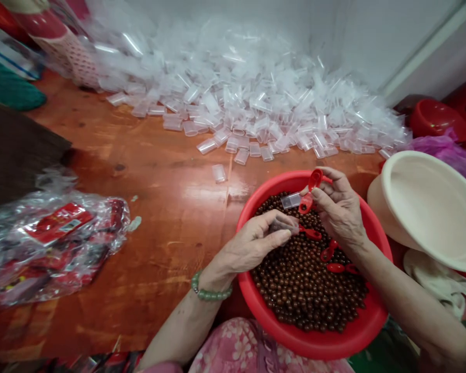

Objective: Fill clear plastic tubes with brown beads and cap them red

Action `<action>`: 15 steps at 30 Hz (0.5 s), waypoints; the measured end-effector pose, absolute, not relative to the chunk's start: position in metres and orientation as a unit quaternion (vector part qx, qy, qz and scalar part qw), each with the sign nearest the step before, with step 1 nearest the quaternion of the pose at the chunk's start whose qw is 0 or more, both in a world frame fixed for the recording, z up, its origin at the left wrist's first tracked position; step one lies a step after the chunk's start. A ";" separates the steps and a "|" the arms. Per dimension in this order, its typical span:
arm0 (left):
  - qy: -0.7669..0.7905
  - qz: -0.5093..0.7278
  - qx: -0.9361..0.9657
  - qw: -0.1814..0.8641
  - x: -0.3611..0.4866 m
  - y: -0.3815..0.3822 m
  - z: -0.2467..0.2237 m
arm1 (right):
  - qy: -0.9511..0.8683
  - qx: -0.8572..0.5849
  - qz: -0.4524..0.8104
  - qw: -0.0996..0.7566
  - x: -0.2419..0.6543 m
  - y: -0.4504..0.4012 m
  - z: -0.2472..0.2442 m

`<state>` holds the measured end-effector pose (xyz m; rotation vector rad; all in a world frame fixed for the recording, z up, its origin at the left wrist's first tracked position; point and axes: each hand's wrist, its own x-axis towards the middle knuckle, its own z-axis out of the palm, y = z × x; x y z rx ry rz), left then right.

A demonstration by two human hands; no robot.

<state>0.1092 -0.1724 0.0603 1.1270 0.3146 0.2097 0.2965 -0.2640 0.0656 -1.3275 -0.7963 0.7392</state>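
Above a red plastic basin (314, 346) of brown beads (306, 292), head view: 2 hands, both over the basin. Right hand (339, 210): fingers (319, 195) closed on a red plastic scoop (306, 203). Clear plastic tube (291, 200) just left of those fingers, 1 end against the scoop, long axis close to level across the view, nearer the right hand than the left. Left hand (252, 243): fingers pinched almost shut on a small translucent piece (284, 225), exact form impossible to tell. Green bead bracelet (212, 293) on the left wrist. Further red scoops (329, 253) among the beads. Beyond: heap of clear tubes (233, 98) on an orange wooden surface (159, 207), 1 stray tube (218, 173) apart. Far left, printed plastic bag (50, 243); far right, cream basin (423, 207).
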 end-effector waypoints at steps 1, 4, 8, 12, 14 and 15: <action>0.147 0.099 0.527 0.831 0.110 -0.174 0.060 | -0.348 -0.578 0.329 0.661 0.293 -0.264 0.064; 0.152 0.110 0.515 0.837 0.110 -0.175 0.061 | -0.342 -0.561 0.344 0.671 0.286 -0.266 0.061; 0.158 0.102 0.516 0.835 0.111 -0.175 0.064 | -0.346 -0.558 0.342 0.673 0.282 -0.267 0.060; 0.173 0.095 0.497 0.845 0.112 -0.173 0.064 | -0.411 -0.576 0.303 0.638 0.280 -0.263 0.060; 0.178 0.091 0.482 0.853 0.112 -0.172 0.062 | -0.473 -0.579 0.257 0.612 0.281 -0.263 0.061; 0.180 0.089 0.474 0.858 0.112 -0.172 0.062 | -0.510 -0.577 0.229 0.595 0.283 -0.264 0.062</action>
